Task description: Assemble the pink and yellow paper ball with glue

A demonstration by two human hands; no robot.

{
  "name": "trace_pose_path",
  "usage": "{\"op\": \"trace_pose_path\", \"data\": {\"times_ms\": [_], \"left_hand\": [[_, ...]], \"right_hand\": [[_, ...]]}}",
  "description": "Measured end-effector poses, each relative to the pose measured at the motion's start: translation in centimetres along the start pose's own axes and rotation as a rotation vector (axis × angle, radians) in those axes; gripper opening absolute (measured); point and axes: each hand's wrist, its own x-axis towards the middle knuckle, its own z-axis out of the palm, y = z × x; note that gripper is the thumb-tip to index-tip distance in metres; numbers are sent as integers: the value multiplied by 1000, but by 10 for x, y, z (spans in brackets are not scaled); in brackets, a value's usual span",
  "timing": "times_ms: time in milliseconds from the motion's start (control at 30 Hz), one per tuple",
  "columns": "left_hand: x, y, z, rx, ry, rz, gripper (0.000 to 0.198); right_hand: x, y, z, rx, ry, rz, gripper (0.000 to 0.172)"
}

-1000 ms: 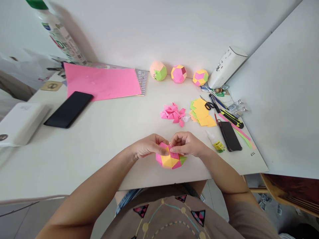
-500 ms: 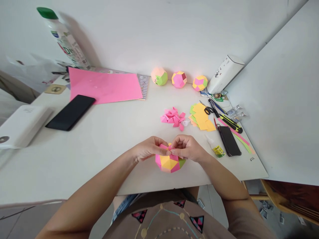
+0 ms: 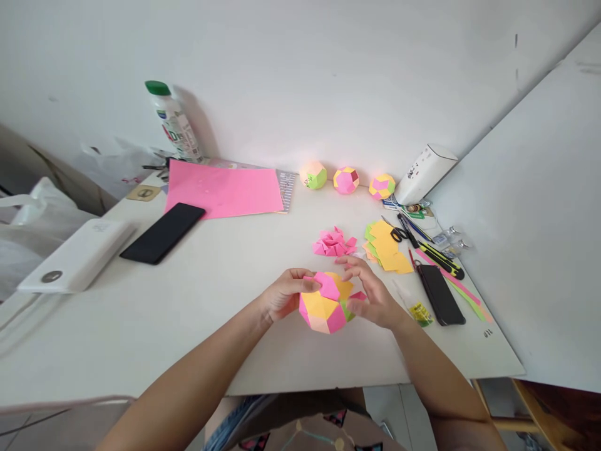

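Both hands hold a folded paper ball [image 3: 325, 308] of pink, orange and green facets just above the near edge of the white table [image 3: 188, 300]. My left hand [image 3: 285, 293] grips its left side, thumb on a pink facet on top. My right hand [image 3: 373, 297] cups the right side with fingers curled round it. A pile of pink folded pieces [image 3: 334, 242] lies just beyond the hands. A stack of yellow and green paper squares [image 3: 387, 245] lies to its right.
Three finished paper balls [image 3: 346, 180] line the wall. Scissors [image 3: 398, 233], pens, a cutter, a glue bottle [image 3: 417, 307] and a black phone [image 3: 440, 293] lie right. A pink sheet [image 3: 225, 191], another black phone [image 3: 163, 233], a white box [image 3: 77, 255] and a bottle [image 3: 173, 122] lie left.
The camera tilted up. The ball has been turned in the hands; my right hand moved from pinching the top to cupping the right side.
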Motion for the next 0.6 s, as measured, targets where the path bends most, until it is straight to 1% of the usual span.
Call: {"op": "trace_pose_path", "data": {"times_ms": [33, 100, 167, 233, 300, 333, 400, 467, 533, 600], "left_hand": [[0, 0, 0, -13, 4, 12, 14], [1, 0, -1, -30, 17, 30, 16], [1, -1, 0, -46, 58, 50, 18], [1, -1, 1, -69, 124, 73, 20], [0, 0, 2, -95, 174, 102, 22], [0, 0, 2, -107, 188, 120, 22], [0, 1, 3, -119, 202, 159, 23], [0, 0, 2, -114, 207, 202, 22], [0, -1, 2, -99, 201, 234, 20], [-1, -4, 1, -79, 190, 251, 19]], "right_hand": [[0, 0, 0, -14, -38, 28, 35], [-1, 2, 2, -1, -40, 86, 45], [-1, 6, 5, 51, 47, 133, 51], [0, 11, 7, 94, 158, 195, 53], [0, 15, 7, 126, 212, 298, 52], [0, 16, 6, 152, 209, 356, 53], [0, 17, 5, 225, 146, 457, 57], [0, 16, 6, 320, 50, 521, 60], [1, 14, 8, 435, -30, 535, 61], [3, 11, 12, 555, -81, 514, 63]]}}
